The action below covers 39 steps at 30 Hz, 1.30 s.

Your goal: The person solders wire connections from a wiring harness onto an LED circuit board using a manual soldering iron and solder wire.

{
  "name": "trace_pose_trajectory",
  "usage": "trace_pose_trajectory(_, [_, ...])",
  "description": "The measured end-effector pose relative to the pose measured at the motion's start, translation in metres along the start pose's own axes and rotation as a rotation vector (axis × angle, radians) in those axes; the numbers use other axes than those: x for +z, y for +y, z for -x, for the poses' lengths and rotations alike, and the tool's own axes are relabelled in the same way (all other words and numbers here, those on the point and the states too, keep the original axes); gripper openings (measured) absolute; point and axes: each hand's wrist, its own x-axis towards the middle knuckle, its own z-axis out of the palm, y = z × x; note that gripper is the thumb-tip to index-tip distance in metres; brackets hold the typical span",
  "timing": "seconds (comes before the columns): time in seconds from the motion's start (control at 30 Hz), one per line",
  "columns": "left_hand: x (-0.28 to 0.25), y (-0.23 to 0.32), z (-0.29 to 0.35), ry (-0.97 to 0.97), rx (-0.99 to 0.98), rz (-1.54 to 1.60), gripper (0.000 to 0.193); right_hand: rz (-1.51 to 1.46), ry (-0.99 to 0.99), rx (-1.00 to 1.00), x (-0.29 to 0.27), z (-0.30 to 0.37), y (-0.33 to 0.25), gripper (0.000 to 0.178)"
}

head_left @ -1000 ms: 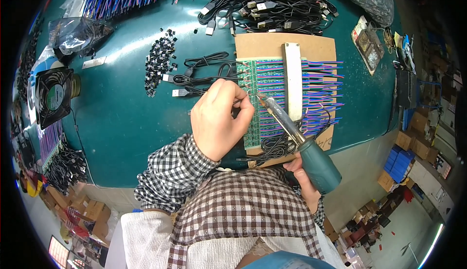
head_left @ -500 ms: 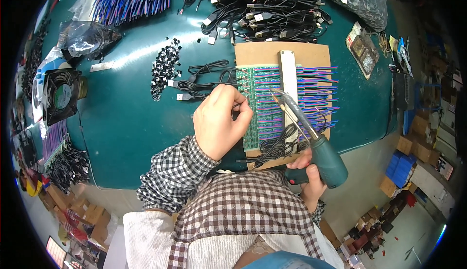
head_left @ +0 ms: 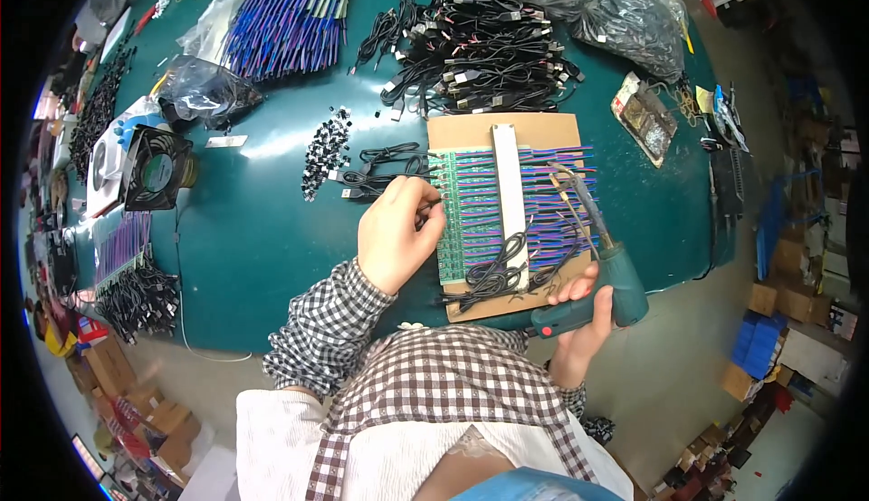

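Note:
My left hand (head_left: pixel 398 234) is closed in a pinch at the left edge of a row of green circuit boards (head_left: pixel 450 248). A dark bit of black USB cable shows at its fingertips, mostly hidden by the fingers. Blue, red and black wires (head_left: pixel 480 189) run rightward from the boards. Across these wires lies a pale metal bar (head_left: pixel 511 175). My right hand (head_left: pixel 584 329) grips a green soldering gun (head_left: pixel 623 288), its tip raised over the wires right of the bar. Beneath everything is a cardboard sheet (head_left: pixel 552 130). Coiled black cables (head_left: pixel 493 275) lie across its near part.
Two USB cables (head_left: pixel 385 155) and a pile of small black-and-white parts (head_left: pixel 328 152) lie left of the boards. Heaped black cables (head_left: pixel 489 53) and plastic bags (head_left: pixel 629 30) sit behind. A fan (head_left: pixel 156 171) stands at left; a solder-stained tray (head_left: pixel 644 119) is at right.
The view has shifted, showing more of the table's far side. The soldering gun has moved right, its tip farther from the boards. My left hand stays pinched at the board edge.

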Motion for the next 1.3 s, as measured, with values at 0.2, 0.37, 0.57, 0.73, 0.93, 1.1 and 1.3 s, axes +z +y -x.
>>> trace_pose_trajectory(0.2, [-0.013, -0.001, 0.019, 0.011, 0.056, -0.049, 0.024, -0.067, -0.06, -0.027, -0.012, 0.003, 0.003, 0.034])
trace_pose_trajectory(0.37, [-0.02, -0.002, 0.019, 0.109, 0.224, -0.249, 0.019, -0.086, -0.062, -0.03, -0.013, 0.01, 0.001, 0.033])
trace_pose_trajectory(0.57, [-0.004, 0.015, 0.014, 0.236, 0.336, -0.247, 0.017, -0.075, -0.021, -0.05, -0.025, 0.016, 0.001, 0.035])
trace_pose_trajectory(0.73, [0.023, 0.05, 0.034, -0.037, 0.194, 0.058, 0.018, -0.114, -0.013, -0.019, -0.026, 0.022, -0.003, 0.036])
trace_pose_trajectory(0.93, [0.045, 0.042, 0.038, -0.102, 0.05, 0.2, 0.021, -0.137, -0.01, -0.045, -0.049, 0.032, -0.005, 0.037])
trace_pose_trajectory(1.1, [0.05, 0.034, 0.035, 0.048, 0.062, 0.35, 0.016, -0.162, 0.004, -0.065, -0.043, 0.034, -0.004, 0.033])
trace_pose_trajectory(1.3, [0.051, 0.025, 0.028, 0.16, 0.038, 0.523, 0.015, -0.163, 0.081, -0.084, -0.034, 0.039, -0.005, 0.032])
